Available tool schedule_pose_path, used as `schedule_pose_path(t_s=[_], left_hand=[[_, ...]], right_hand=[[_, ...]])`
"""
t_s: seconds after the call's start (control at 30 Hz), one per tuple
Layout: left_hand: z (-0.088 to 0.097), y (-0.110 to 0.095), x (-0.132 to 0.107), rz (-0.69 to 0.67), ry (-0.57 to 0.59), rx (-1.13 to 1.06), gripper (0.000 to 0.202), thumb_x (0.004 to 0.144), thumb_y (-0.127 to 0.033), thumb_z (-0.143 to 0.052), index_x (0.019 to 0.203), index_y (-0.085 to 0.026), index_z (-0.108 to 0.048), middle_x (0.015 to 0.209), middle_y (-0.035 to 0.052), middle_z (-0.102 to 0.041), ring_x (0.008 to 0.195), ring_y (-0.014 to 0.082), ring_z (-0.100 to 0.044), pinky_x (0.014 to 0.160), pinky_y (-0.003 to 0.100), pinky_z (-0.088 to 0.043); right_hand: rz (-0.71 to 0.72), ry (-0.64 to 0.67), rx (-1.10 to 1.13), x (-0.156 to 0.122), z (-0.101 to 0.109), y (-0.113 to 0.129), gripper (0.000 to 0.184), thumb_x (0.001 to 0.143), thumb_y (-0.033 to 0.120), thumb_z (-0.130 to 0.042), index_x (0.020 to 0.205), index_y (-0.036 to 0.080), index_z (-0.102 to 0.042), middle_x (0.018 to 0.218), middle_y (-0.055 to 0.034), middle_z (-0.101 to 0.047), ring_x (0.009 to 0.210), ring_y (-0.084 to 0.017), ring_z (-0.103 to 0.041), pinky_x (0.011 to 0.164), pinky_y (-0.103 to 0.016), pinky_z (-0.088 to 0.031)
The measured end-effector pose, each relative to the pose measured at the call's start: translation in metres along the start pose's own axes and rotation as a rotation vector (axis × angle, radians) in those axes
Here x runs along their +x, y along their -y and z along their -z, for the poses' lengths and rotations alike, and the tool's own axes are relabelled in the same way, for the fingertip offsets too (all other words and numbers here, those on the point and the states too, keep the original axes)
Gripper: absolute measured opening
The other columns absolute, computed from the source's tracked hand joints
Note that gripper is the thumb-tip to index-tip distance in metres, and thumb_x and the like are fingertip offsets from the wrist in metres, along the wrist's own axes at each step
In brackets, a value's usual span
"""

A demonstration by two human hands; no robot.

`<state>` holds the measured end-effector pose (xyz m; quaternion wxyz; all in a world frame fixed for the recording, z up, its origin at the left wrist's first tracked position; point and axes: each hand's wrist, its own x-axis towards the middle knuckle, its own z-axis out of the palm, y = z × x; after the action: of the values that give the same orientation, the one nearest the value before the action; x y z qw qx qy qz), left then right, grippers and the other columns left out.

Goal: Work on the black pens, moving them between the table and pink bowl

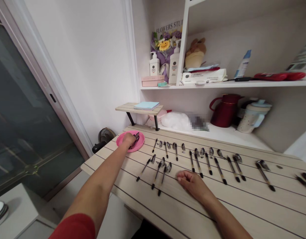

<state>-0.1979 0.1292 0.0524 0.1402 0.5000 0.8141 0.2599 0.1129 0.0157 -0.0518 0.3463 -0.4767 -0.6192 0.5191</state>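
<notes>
On the table [183, 212], by its left edge, my left hand [128, 138] meets dark pen-like pieces [135, 140] in a pink dish [142, 139], whose rim presumably contains them; fingertips hidden, I cannot tell its grip. Pens [156, 175] follow, apparently spaced to stay distinct. Behind the front edge, my right hand [190, 183] rests half-curled, nothing visibly grasped. Others extend toward the right edge.

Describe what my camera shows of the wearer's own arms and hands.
The left arm wears a plain red short sleeve, its hem on the upper arm; the forearm is bare. The right forearm is bare, with no sleeve in view. Neither the left hand nor the right hand wears a glove; no watch or cable shows.
</notes>
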Motion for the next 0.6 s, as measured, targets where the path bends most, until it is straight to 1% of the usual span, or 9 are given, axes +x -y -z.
schedule_pose_path(t_s=[0.1,0.17,0.23,0.3,0.37,0.43,0.5,0.57,0.6], left_hand=[[-0.013,0.001,0.004,0.036,0.033,0.081,0.022,0.071,-0.031,-0.059,0.068,-0.009,-0.062,0.06,0.0138,-0.063,0.072,0.0242,-0.06,0.059,0.027,-0.039],[-0.021,0.002,0.005,0.042,0.052,0.128,0.021,0.073,-0.029,-0.058,0.076,-0.009,-0.063,0.072,0.0154,-0.065,0.078,0.0246,-0.06,0.064,0.029,-0.041],[-0.026,0.003,0.005,0.037,0.07,0.168,0.025,0.078,-0.03,-0.055,0.09,-0.009,-0.06,0.089,0.0133,-0.062,0.086,0.0221,-0.058,0.07,0.031,-0.044],[-0.029,0.004,0.004,0.025,0.085,0.201,0.03,0.081,-0.032,-0.051,0.105,-0.012,-0.054,0.104,0.0098,-0.056,0.091,0.0191,-0.055,0.076,0.035,-0.045],[-0.029,0.004,0.003,0.008,0.094,0.226,0.034,0.083,-0.032,-0.049,0.112,-0.015,-0.049,0.11,0.0074,-0.052,0.094,0.0175,-0.054,0.079,0.038,-0.046],[-0.026,0.002,0.002,-0.016,0.091,0.24,0.032,0.082,-0.032,-0.05,0.109,-0.013,-0.051,0.108,0.0089,-0.054,0.093,0.0184,-0.054,0.078,0.038,-0.046],[-0.021,-0.002,-0.001,-0.058,0.077,0.239,0.027,0.08,-0.029,-0.053,0.098,-0.009,-0.057,0.101,0.0123,-0.058,0.092,0.0212,-0.055,0.076,0.035,-0.044],[-0.018,-0.009,-0.009,-0.125,0.06,0.223,0.02,0.077,-0.025,-0.055,0.087,-0.008,-0.061,0.095,0.0149,-0.061,0.092,0.0243,-0.055,0.074,0.032,-0.041],[-0.017,-0.014,-0.016,-0.167,0.056,0.21,0.018,0.075,-0.024,-0.055,0.083,-0.01,-0.062,0.094,0.0145,-0.062,0.092,0.0247,-0.055,0.073,0.03,-0.039]], right_hand=[[0.017,-0.007,-0.003,0.0,0.0,0.0,0.019,0.064,0.038,-0.058,0.065,0.019,-0.057,0.049,0.0056,-0.044,0.044,-0.008,-0.034,0.045,-0.022,-0.025],[0.016,-0.008,-0.014,0.0,0.0,0.0,0.018,0.063,0.038,-0.058,0.065,0.019,-0.057,0.049,0.0055,-0.045,0.043,-0.009,-0.034,0.044,-0.022,-0.025],[0.008,-0.012,-0.03,0.0,0.0,0.001,0.018,0.062,0.037,-0.058,0.065,0.02,-0.058,0.049,0.0051,-0.046,0.043,-0.009,-0.035,0.044,-0.022,-0.025],[0.009,-0.024,-0.041,-0.001,0.0,0.003,0.017,0.062,0.037,-0.059,0.065,0.02,-0.059,0.049,0.0046,-0.048,0.043,-0.009,-0.036,0.044,-0.022,-0.026],[0.021,-0.039,-0.046,-0.001,0.0,0.003,0.016,0.061,0.036,-0.059,0.064,0.02,-0.06,0.049,0.0041,-0.049,0.044,-0.009,-0.038,0.044,-0.022,-0.026],[0.029,-0.049,-0.051,-0.001,0.0,0.003,0.016,0.061,0.035,-0.059,0.064,0.02,-0.06,0.049,0.0039,-0.049,0.045,-0.01,-0.038,0.044,-0.022,-0.027],[0.032,-0.053,-0.053,-0.001,-0.001,0.002,0.015,0.061,0.035,-0.059,0.064,0.02,-0.06,0.049,0.0041,-0.049,0.044,-0.01,-0.038,0.044,-0.022,-0.027],[0.036,-0.048,-0.053,0.0,-0.001,0.001,0.015,0.062,0.035,-0.058,0.064,0.02,-0.06,0.049,0.0043,-0.048,0.044,-0.009,-0.037,0.044,-0.022,-0.026],[0.038,-0.045,-0.053,0.0,-0.001,0.001,0.015,0.063,0.035,-0.057,0.065,0.02,-0.06,0.049,0.0043,-0.048,0.044,-0.009,-0.037,0.044,-0.022,-0.026]])
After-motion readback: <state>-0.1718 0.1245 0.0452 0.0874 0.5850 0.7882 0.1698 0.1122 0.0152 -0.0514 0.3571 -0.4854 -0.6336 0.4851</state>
